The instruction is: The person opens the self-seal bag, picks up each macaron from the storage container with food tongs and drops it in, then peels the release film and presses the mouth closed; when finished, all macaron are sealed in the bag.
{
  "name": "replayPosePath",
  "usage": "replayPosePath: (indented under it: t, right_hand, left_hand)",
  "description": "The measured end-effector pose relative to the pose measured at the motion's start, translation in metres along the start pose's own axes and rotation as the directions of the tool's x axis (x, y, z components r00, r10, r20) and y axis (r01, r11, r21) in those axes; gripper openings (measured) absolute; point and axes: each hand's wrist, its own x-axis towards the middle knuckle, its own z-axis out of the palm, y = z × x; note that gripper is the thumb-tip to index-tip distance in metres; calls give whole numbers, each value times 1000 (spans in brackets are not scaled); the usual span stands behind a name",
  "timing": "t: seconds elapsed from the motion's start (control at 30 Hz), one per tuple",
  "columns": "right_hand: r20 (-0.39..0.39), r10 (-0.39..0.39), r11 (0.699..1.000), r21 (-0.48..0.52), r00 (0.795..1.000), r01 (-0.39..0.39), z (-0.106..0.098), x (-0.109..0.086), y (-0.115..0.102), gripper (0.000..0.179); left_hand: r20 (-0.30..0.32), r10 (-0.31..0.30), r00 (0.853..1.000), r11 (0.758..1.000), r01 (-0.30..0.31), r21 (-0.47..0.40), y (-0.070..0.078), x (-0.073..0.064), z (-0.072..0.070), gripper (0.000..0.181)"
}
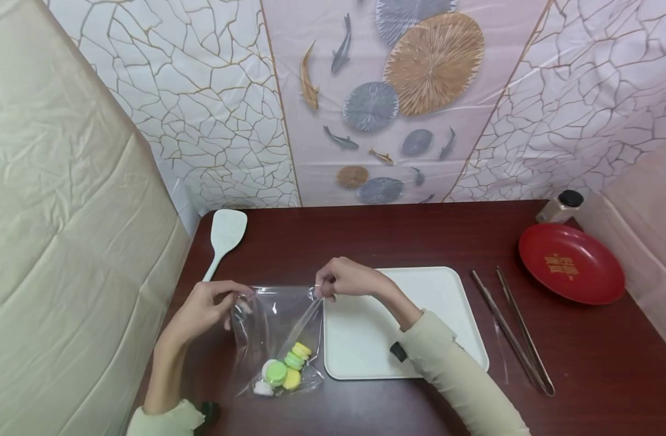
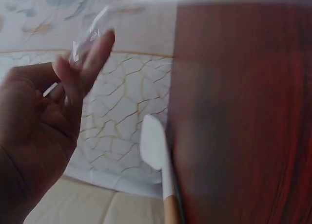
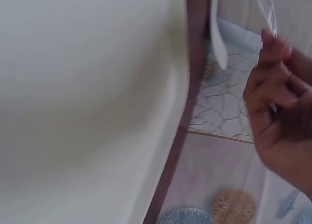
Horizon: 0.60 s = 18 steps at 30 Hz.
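Observation:
A clear plastic bag (image 1: 273, 327) hangs between both hands at the left of the table. Several macarons (image 1: 276, 373) in green, yellow and white lie in its bottom. My left hand (image 1: 204, 312) pinches the bag's upper left corner; the left wrist view shows that hand (image 2: 53, 92) with the film between thumb and fingers. At the upper right corner my right hand (image 1: 346, 280) pinches the film, with its fingers curled. In the right wrist view, a strip of plastic rises from the fingertips of that hand (image 3: 282, 97).
Right of the bag lies a white tray (image 1: 360, 351), partly under the right forearm. Metal tongs (image 1: 513, 327) rest farther right, near a red plate (image 1: 589, 266) and a black-capped jar (image 1: 560, 207). A white spatula (image 1: 227, 233) lies at the back left. Patterned cloth stands behind the table.

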Motion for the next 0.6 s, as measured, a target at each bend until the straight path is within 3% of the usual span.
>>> replayPosePath:
  t: [0.13, 0.17, 0.2, 0.27, 0.4, 0.43, 0.47, 0.6]
  right_hand:
    - [-105, 58, 993, -95, 993, -68, 2, 15, 13, 15]
    - [-120, 68, 989, -124, 990, -83, 3, 19, 16, 16]
    - [-139, 54, 984, -161, 989, -76, 6, 26, 33, 17]
    - [-161, 56, 967, -238, 985, -94, 7, 33, 38, 17]
    - [-203, 72, 916, -374, 976, -146, 13, 43, 43, 21]
    - [-211, 98, 903, -391, 973, -176, 12, 42, 29, 22]
    - [-221, 110, 893, -406, 969, -194, 14, 43, 30, 25]
    - [-263, 165, 855, -442, 951, -270, 20, 48, 31, 25]
  left_hand:
    - [-27, -90, 996, 993, 92, 71, -8, 11, 5, 24]
    - [-39, -95, 995, 990, 98, 101, -10, 14, 6, 22]
    - [-52, -97, 994, 986, 103, 133, -13, 16, 7, 20]
    - [-80, -89, 993, 972, 104, 213, -19, 21, 10, 19]
    - [-112, -31, 993, 951, 63, 302, -35, 26, 17, 19]
    - [-110, -12, 994, 950, 46, 308, -40, 27, 19, 19]
    - [-106, 5, 994, 953, 28, 302, -44, 26, 20, 20]
    - [-98, 77, 992, 954, -44, 297, -77, 26, 28, 24]
